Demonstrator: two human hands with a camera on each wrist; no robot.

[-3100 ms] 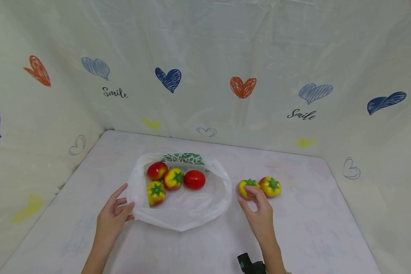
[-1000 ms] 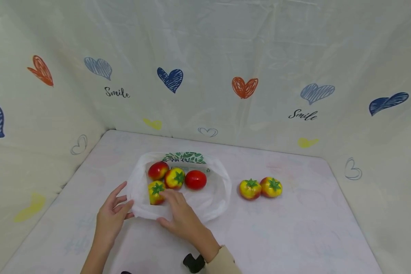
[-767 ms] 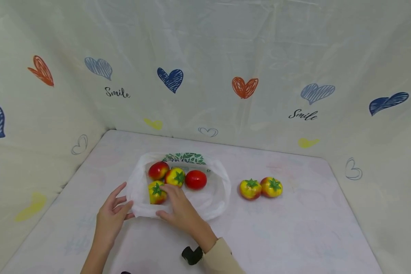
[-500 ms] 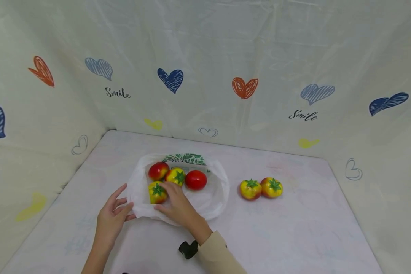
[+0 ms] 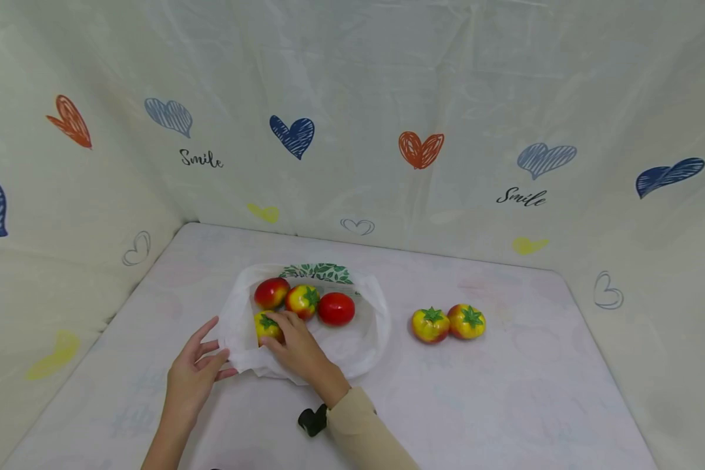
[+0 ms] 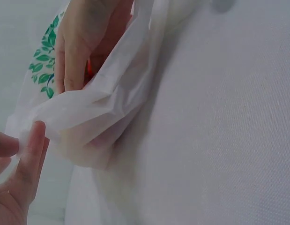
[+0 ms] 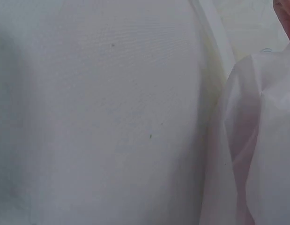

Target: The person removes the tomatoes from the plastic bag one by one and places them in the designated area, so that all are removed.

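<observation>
A white plastic bag (image 5: 364,352) with a green leaf print lies with its mouth open in the head view. My left hand (image 5: 190,378) pinches its left rim; the left wrist view shows the bag edge between thumb and fingers (image 6: 32,150). My right hand (image 5: 299,352) reaches over the front rim and grips a yellow-red tomato (image 5: 266,326) with a green star-shaped top, partly hidden by the fingers. Also inside are a red-orange fruit (image 5: 270,292), another yellow-red tomato (image 5: 301,301) and a plain red tomato (image 5: 336,309).
Two more yellow-red tomatoes, one (image 5: 430,325) touching the other (image 5: 467,321), sit on the white table (image 5: 505,391) right of the bag. A heart-printed curtain (image 5: 352,98) stands behind. A black device (image 5: 313,421) is at my right wrist.
My right hand has moved left from the two tomatoes outside to the bag, and its fingers have closed round the front-left tomato. The bag's front rim is pushed inward. My left hand stays put.
</observation>
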